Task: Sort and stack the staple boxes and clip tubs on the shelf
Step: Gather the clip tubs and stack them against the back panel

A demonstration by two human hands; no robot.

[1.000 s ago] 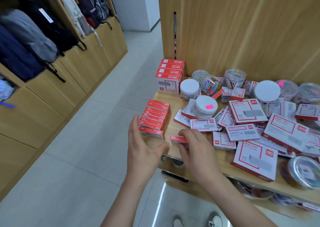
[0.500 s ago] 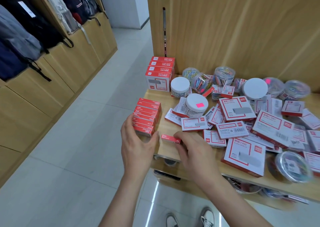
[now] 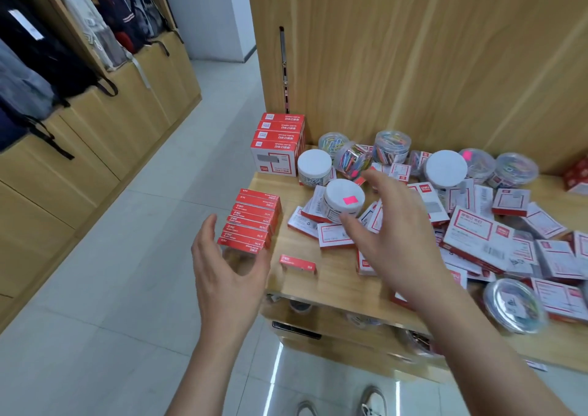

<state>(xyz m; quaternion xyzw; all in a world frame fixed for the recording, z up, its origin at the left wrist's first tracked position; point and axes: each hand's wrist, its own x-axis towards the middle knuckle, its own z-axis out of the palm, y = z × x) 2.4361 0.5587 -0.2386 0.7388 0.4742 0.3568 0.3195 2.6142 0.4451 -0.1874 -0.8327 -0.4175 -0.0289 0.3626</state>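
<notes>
Wooden shelf (image 3: 334,288) before a panelled back wall (image 3: 413,65), with backpack cubbies (image 3: 105,119) to our left. Across its right half we see a loose heap of staple boxes (image 3: 477,234) and clear clip tubs (image 3: 389,147). At the left edge stand two piles of red boxes, a rear stack (image 3: 280,142) and a front stack (image 3: 251,221). Our left hand (image 3: 226,275), fingers spread and empty, hovers just beside the front stack. Our right hand (image 3: 391,231), fingers apart and empty, hangs over the heap near a white-lidded tub (image 3: 343,197). One small red box (image 3: 297,263) lies alone between the hands.
</notes>
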